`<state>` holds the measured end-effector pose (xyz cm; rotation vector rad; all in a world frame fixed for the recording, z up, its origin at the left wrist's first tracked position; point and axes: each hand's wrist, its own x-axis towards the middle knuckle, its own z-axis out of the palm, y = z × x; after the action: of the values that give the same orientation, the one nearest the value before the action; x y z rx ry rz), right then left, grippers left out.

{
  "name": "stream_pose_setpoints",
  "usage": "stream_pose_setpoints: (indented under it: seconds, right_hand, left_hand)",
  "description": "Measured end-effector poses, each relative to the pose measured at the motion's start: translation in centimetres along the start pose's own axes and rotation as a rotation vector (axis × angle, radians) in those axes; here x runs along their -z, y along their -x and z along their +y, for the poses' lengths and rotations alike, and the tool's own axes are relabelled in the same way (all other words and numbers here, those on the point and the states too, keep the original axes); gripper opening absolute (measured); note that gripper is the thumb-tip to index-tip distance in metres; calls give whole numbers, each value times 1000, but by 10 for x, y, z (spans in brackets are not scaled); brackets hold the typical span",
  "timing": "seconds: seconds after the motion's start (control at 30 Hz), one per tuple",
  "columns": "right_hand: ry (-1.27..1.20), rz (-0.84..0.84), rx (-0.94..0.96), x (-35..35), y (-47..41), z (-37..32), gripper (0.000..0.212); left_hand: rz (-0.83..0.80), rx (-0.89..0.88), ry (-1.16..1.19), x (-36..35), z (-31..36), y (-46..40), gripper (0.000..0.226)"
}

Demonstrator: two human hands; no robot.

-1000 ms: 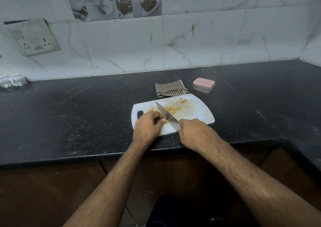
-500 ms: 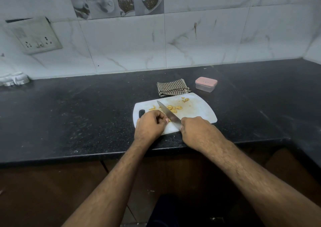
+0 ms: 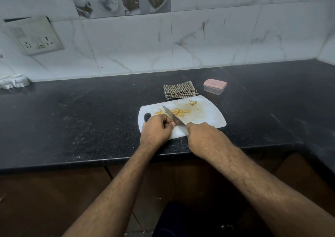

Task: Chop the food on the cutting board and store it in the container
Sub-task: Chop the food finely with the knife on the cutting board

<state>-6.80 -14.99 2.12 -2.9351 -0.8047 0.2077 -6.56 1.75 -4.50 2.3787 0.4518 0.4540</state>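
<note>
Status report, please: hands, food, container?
Right hand grips knife; left hand curled beside blade. Food pieces on cutting board. Container lidded, behind board.

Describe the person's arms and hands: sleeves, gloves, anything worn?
Both forearms are bare, with no sleeves in view. The left hand and right hand wear no gloves. No watch, ring or band is visible. Both forearms are hairy.

I log a cutting board (image 3: 204, 113) on the desk (image 3: 72, 120), food pieces (image 3: 178, 112) on it. Behind it: cloth (image 3: 178, 92), with container (image 3: 214, 86) to the cloth's right.
</note>
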Motion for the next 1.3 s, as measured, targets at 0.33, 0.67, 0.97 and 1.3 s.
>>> stream_pose_setpoints:
  seconds: [0.33,0.67,0.97,1.3]
  right_hand:
    - [-32,-28,-21,-7,-4,-7,32]
    - [-61,-60,-56,2,-12,3,27]
    - [-95,-34,-60,5,-4,14,24]
    - [-102,-22,-42,0,-4,3,26]
  left_hand:
    - [-4,-8,-7,-1,-1,-4,14]
    - [-5,-32,9,3,3,3,12]
    - [14,-59,-20,2,3,2,13]
    - [27,-40,3,-2,-3,-3,11]
